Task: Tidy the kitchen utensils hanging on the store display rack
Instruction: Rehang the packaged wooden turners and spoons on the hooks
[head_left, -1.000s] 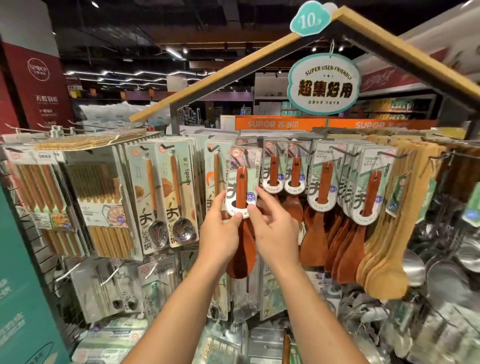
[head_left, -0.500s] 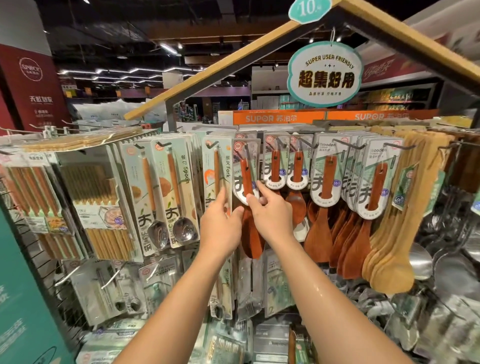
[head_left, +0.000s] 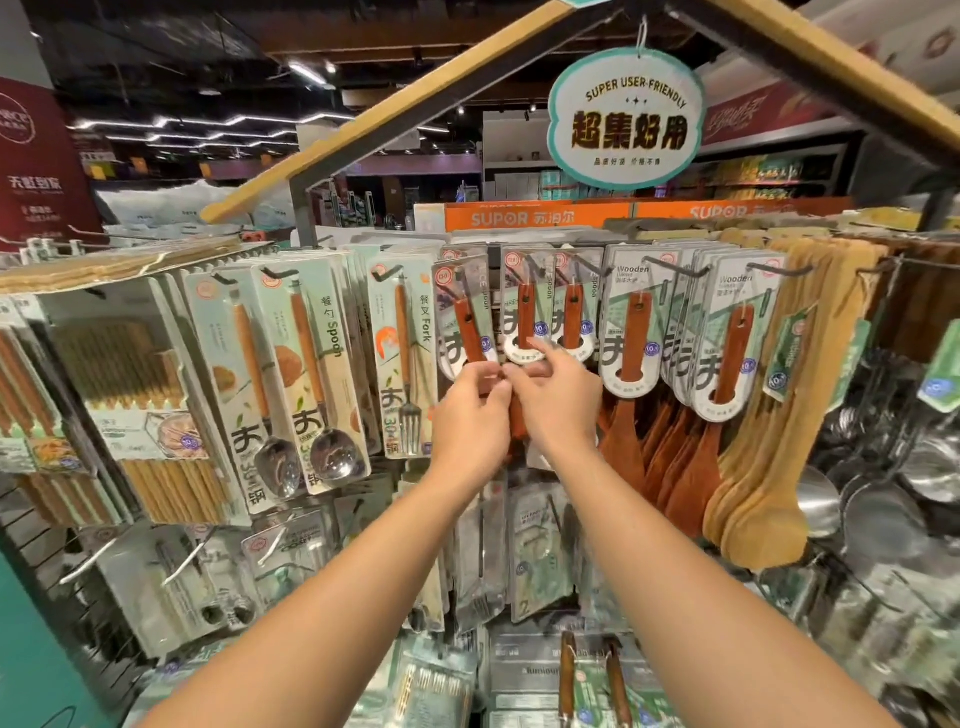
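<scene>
Head view, nearest first: two bare forearms reach up from the bottom edge and meet at the wooden rice spoon pack, which serves as the landmark. It hangs on the display rack from a hook, tilted, its red-brown handle slanting down to the right. The left hand is directly below the pack, fingers curled, with the fingertips pinching the card's lower edge. The right hand is just right of the left and touching it; thumb and forefinger pinch at the same lower edge, while one finger stretches up to touch the bottom of the neighbouring spoon card, which hangs just right of the landmark pack. The spoon's bowl is hidden behind the hands.

Left of the landmark pack hangs a fork pack, and further left two metal spoon packs. Well to the left are boxed chopsticks. Right of the landmark, past the neighbouring cards, hang wooden turner packs with dark spatula blades below them, then a bunch of pale wooden spatulas. Steel ladles hang at the far right.

Above and behind the landmark pack, a round hanging sign reads "SUPER USER-FRIENDLY". Beyond it runs an orange SUPOR banner.
</scene>
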